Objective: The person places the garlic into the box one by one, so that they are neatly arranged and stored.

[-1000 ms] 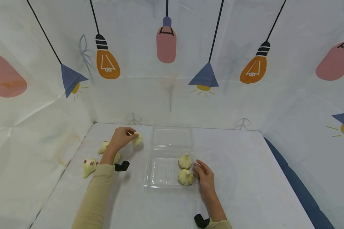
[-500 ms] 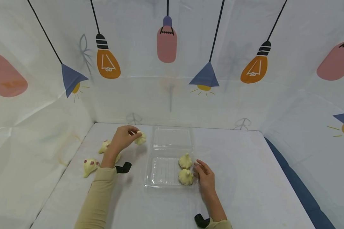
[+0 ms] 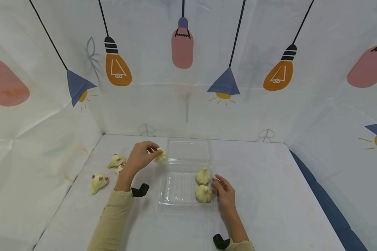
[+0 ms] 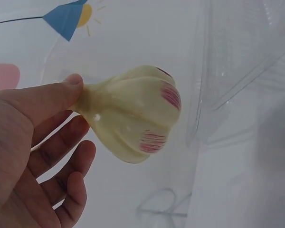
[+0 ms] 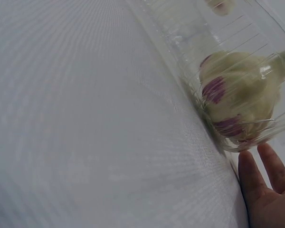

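Observation:
My left hand (image 3: 141,157) pinches a garlic bulb (image 4: 133,114) by its stem between thumb and index finger. Cream with purple streaks, the bulb hangs in the air by the left edge of a clear plastic clamshell box (image 3: 179,188). The box lies unfolded, its lid (image 3: 188,150) toward the back. Inside, along the right wall, sit two more bulbs, a rear garlic (image 3: 202,176) and a front garlic (image 3: 204,194), stems up. Relaxed fingers of my right hand (image 3: 227,197) touch the box's right side, as the right wrist view shows too.
On the left of the white table (image 3: 270,195) lie a garlic bulb (image 3: 99,182), another garlic (image 3: 116,160) and a third garlic (image 3: 120,169) partly behind the left wrist. White sheeting (image 3: 188,111) printed with lamps rises behind the table and at its sides.
My left hand has moved right with the pinched garlic, up to the box's left edge. The bulbs on the left are less covered by the arm. The right hand has stayed in place.

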`<action>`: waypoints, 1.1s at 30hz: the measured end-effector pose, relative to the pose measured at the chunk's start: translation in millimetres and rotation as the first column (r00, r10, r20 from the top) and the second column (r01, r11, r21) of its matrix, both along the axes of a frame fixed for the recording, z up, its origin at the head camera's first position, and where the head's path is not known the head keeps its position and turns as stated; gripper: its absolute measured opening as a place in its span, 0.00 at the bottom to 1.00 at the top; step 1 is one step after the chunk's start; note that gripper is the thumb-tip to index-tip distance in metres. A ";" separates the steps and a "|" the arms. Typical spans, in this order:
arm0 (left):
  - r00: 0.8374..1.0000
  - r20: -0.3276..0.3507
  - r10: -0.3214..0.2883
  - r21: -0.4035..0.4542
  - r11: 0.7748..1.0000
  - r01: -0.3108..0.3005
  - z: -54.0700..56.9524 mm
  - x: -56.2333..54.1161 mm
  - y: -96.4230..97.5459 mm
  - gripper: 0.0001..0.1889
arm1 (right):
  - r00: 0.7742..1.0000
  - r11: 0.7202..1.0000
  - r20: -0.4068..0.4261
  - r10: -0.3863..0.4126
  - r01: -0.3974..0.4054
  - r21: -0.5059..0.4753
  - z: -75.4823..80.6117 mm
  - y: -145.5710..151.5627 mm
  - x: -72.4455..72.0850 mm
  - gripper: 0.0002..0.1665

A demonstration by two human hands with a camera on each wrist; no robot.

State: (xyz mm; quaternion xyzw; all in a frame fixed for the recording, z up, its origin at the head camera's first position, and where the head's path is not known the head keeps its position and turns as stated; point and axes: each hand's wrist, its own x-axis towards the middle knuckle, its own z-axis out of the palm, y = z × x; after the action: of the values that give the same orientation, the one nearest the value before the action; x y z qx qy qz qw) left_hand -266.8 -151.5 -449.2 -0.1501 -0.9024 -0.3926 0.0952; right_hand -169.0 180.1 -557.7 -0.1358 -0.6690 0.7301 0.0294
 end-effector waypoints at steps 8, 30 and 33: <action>1.000 -0.021 -0.012 0.006 1.000 0.012 -7.0 6.1 10.2 0.11 | 1.000 1.000 -0.019 -0.006 0.006 0.003 -0.9 0.1 0.6 0.22; 0.997 -0.033 -0.068 0.070 0.995 0.071 -18.9 20.5 42.7 0.08 | 1.000 1.000 -0.009 0.000 0.000 0.007 1.8 -1.0 2.4 0.21; 0.997 -0.034 -0.066 0.073 0.995 0.069 -20.3 22.9 47.5 0.08 | 1.000 1.000 -0.004 0.003 -0.003 -0.002 1.9 -0.6 2.3 0.21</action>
State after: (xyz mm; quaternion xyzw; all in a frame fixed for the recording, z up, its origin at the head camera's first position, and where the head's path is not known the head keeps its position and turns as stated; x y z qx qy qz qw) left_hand -243.9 -104.0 -469.5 -0.1831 -0.8799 -0.4265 0.1016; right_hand -166.7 179.5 -555.8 -0.1334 -0.6684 0.7312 0.0297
